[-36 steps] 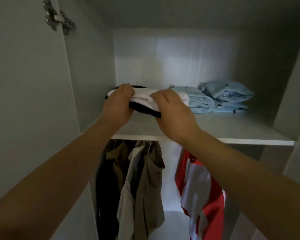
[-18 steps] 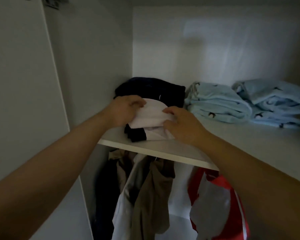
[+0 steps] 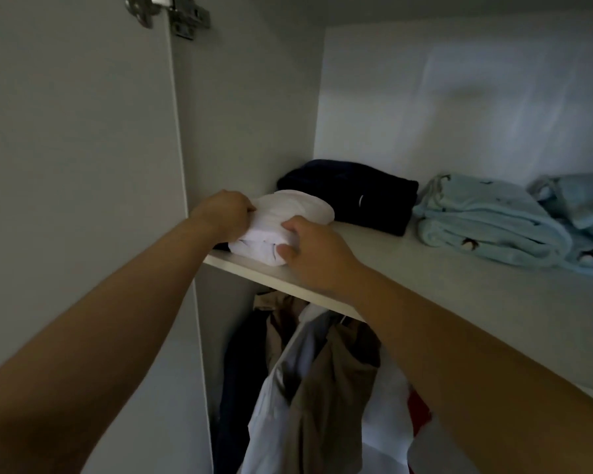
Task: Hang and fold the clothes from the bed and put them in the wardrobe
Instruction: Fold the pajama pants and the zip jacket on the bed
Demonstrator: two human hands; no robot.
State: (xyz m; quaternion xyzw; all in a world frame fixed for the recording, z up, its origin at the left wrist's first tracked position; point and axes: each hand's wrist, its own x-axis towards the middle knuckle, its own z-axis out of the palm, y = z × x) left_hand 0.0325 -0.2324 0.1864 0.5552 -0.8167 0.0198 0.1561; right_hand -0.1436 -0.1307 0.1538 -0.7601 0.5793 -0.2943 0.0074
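Observation:
A folded white garment with a dark trim lies at the left front of the wardrobe shelf. My left hand grips its left end, fingers curled into the cloth. On its right front corner my right hand holds the fabric, thumb and fingers curled round it. Behind it sits a folded dark navy garment. Two light blue folded piles lie further right on the shelf.
Below the shelf hang several clothes: a dark one, a beige one, a white shirt and a red and white one. The wardrobe's side wall rises at the left, with the open door and its hinge.
The white garment has gone further onto the shelf's left front, its dark trim now mostly hidden. Both hands stay on it. The view has drawn closer and swung left.

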